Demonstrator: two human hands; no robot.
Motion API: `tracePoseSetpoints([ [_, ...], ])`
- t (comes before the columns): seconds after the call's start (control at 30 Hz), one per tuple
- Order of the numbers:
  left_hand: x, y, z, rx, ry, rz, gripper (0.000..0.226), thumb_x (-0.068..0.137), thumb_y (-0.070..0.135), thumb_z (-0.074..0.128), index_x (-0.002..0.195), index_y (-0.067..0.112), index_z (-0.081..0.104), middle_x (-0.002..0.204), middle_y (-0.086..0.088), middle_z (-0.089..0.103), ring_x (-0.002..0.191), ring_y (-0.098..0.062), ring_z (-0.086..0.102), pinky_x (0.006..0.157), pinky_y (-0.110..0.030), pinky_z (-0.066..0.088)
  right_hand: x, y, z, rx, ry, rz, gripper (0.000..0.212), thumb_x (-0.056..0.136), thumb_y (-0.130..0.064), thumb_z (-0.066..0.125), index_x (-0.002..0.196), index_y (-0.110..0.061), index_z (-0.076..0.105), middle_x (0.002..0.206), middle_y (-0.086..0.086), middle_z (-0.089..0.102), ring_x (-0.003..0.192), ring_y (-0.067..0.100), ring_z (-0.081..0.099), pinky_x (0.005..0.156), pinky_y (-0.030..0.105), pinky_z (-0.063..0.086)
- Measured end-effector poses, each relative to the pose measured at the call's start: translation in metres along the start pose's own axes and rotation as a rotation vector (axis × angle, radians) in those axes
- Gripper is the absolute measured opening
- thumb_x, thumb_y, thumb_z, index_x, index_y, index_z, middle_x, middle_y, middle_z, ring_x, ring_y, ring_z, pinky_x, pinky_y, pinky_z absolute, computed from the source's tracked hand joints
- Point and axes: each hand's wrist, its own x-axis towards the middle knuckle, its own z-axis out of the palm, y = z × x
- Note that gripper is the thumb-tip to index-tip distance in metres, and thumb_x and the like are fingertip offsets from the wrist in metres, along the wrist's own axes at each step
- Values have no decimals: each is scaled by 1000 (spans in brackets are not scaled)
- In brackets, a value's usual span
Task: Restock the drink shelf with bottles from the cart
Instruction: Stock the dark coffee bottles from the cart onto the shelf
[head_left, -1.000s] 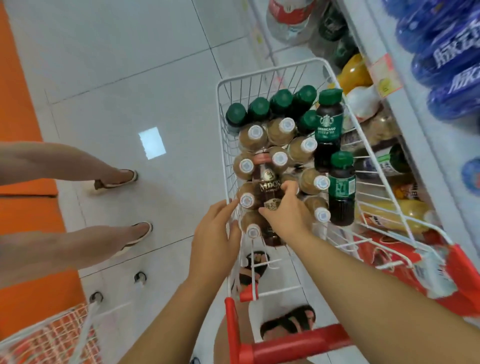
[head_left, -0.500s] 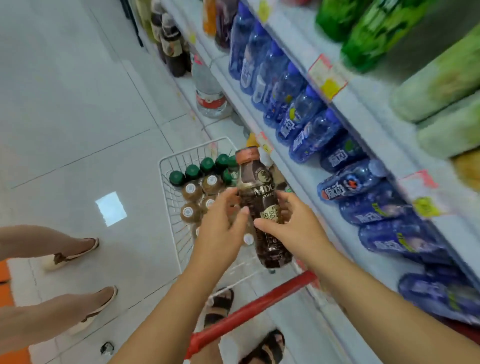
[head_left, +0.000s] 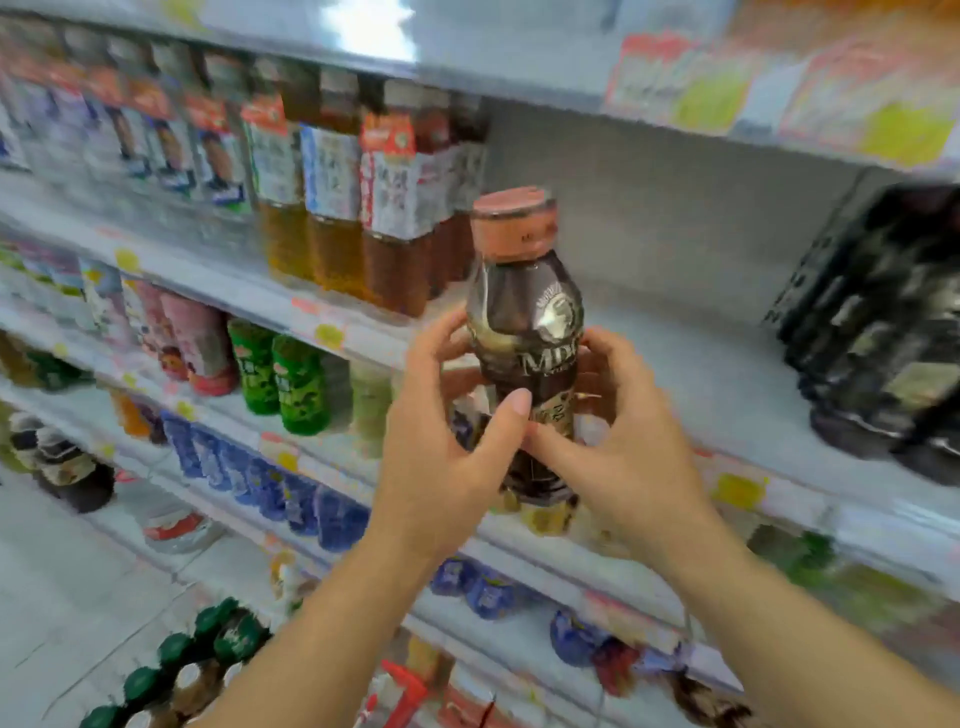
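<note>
— Item under inspection?
— One brown coffee bottle (head_left: 524, 322), copper cap, upright, held in front of a bare stretch of shelf (head_left: 701, 369) (label partly covered).
— Hands?
— Left hand (head_left: 447, 462) and right hand (head_left: 623, 452) both curl round its lower body, thumbs in front.
— Surroundings?
— Tea bottles (head_left: 332, 208) stand left of it, a dark pack (head_left: 883, 322) right, green-capped bottles (head_left: 208, 649) far below.

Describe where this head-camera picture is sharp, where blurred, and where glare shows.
Head view: the coffee bottle, the left hand and the right hand are fairly sharp; the tea bottles behind smear with motion blur; white glare sits on the top shelf edge.
</note>
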Motion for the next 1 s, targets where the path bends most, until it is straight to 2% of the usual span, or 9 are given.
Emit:
tracePoseSetpoints([
  [0.1,9,31,58,-90,-90,182,52,84,29,56,130,33,33,124,-3,51,109,-21,57,87,-31,49,-15,-16,-62,-69,173,-120,56,66,-38,73,116,-38,47,108,-18,62,102,4,60,85,20,48],
  [0.2,11,56,117,-165,-193,321,50,86,25,54,131,33,34,124,-4,51,110,-20,56,90,-33,48,-36,-21,-121,-121,327,-175,56,70,-30,74,118,-38,46,110,-17,60,105,6,58,87,23,48],
  [0.33,7,75,187,-189,-381,423,52,86,22,55,132,29,32,125,15,48,111,-5,53,91,-20,44,-69,-10,-187,-179,545,-192,60,71,-19,77,120,-32,45,112,-16,59,105,3,58,85,17,47],
  [0.43,4,71,227,-115,-473,467,47,88,17,58,131,20,40,119,3,52,110,3,50,92,-11,38,-94,9,-226,-226,705,-179,64,72,-10,78,119,-35,43,112,-15,58,106,2,57,85,14,46],
  [0.6,3,38,268,131,-475,453,41,90,28,52,130,27,43,124,12,44,120,-6,42,100,-17,33,-113,42,-276,-292,892,-106,65,75,-8,75,119,-39,38,115,-20,51,107,-6,52,87,7,42],
  [0.67,-1,25,279,251,-469,449,42,89,25,55,129,24,45,127,10,40,120,-10,37,97,-27,40,-113,56,-289,-280,924,-48,62,77,-9,74,121,-35,38,115,-20,52,108,-6,52,86,6,41],
  [0.73,-5,16,287,364,-462,452,46,86,21,60,130,22,45,130,4,41,120,-15,37,93,-37,46,-111,71,-298,-277,949,0,62,78,-12,73,124,-34,39,118,-13,56,111,1,54,91,14,43],
  [0.83,-8,10,291,446,-447,500,52,82,16,65,130,21,44,129,0,45,120,-18,38,94,-40,43,-103,90,-306,-274,983,53,62,78,-13,72,128,-29,39,122,-6,56,114,10,54,97,29,44],
  [1.0,-8,5,290,473,-437,548,54,80,15,66,128,21,43,126,-1,47,119,-19,39,94,-40,44,-84,104,-316,-306,1024,107,63,80,-11,70,134,-17,39,122,-4,56,113,13,55,94,26,42],
])
